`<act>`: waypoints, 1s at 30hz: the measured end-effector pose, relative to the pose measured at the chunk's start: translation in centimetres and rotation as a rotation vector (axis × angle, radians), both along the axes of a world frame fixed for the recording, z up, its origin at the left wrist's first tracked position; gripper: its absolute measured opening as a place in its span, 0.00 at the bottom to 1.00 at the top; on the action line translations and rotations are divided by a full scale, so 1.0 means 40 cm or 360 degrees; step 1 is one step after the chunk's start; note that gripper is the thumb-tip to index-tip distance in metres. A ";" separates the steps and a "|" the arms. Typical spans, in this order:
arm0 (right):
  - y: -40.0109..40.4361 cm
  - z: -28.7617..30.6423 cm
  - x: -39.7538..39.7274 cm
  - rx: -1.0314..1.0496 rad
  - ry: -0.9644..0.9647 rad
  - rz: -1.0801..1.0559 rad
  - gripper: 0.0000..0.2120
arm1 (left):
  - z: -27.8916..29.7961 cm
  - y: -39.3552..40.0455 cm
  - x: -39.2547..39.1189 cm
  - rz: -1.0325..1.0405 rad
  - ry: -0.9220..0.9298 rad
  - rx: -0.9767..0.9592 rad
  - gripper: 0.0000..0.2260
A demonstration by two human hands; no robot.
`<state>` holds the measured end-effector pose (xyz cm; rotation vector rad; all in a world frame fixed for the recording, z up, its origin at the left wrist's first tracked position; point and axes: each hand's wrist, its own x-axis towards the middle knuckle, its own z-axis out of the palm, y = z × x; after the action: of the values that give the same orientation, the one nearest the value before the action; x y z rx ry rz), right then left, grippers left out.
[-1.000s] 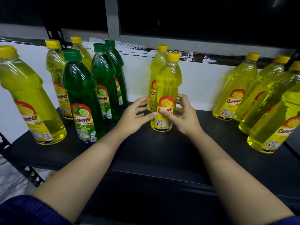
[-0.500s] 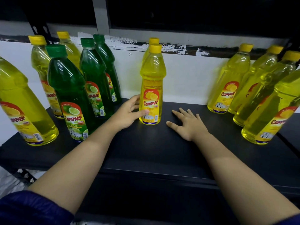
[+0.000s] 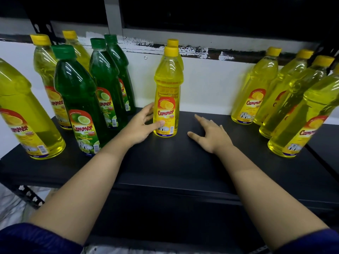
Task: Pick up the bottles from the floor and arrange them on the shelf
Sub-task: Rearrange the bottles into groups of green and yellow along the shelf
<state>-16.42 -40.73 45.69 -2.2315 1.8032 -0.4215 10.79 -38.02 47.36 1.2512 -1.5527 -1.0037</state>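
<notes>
On the black shelf (image 3: 174, 162) a yellow Cammer lemon bottle (image 3: 168, 85) stands upright at the centre. Right behind it is a second yellow bottle (image 3: 173, 42), of which mostly the cap shows. My left hand (image 3: 141, 127) cups the front bottle's lower left side, thumb on the label and fingers curled behind. My right hand (image 3: 211, 134) lies flat on the shelf to the right of that bottle, fingers spread, holding nothing and apart from it.
Left of my hand stand three green lime bottles (image 3: 78, 92) and several yellow ones (image 3: 23, 114). Several more yellow bottles (image 3: 256, 88) crowd the shelf's right end. A white wall (image 3: 205, 79) backs the shelf. Pale floor (image 3: 11, 204) shows at lower left.
My right hand let go of the centre bottle and dropped flat onto the shelf to its right. The bottle slid back in line with the one behind; my left hand stayed on it.
</notes>
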 end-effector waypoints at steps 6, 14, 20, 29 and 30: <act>0.053 0.052 -0.004 -0.0508 -0.0393 -0.0143 0.35 | -0.007 0.144 -0.077 0.0861 -0.0191 -0.0363 0.34; 0.182 0.085 -0.060 -0.0722 -0.0218 -0.0234 0.39 | -0.018 0.242 -0.169 0.0696 -0.1234 -0.0559 0.42; 0.263 0.123 -0.189 -0.0898 -0.0284 -0.0472 0.38 | 0.033 0.199 -0.330 0.0429 -0.1219 -0.0807 0.38; 0.300 0.138 -0.383 -0.1195 -0.0345 -0.0813 0.37 | 0.069 0.035 -0.510 0.0138 -0.1098 -0.0897 0.36; 0.296 0.136 -0.400 -0.1220 -0.0371 -0.0842 0.38 | 0.072 0.016 -0.523 0.0119 -0.1063 -0.0863 0.36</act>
<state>-32.42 -28.89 51.14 -1.9003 2.3373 -1.6340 -10.13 -37.36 50.22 1.2869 -2.0727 -0.0620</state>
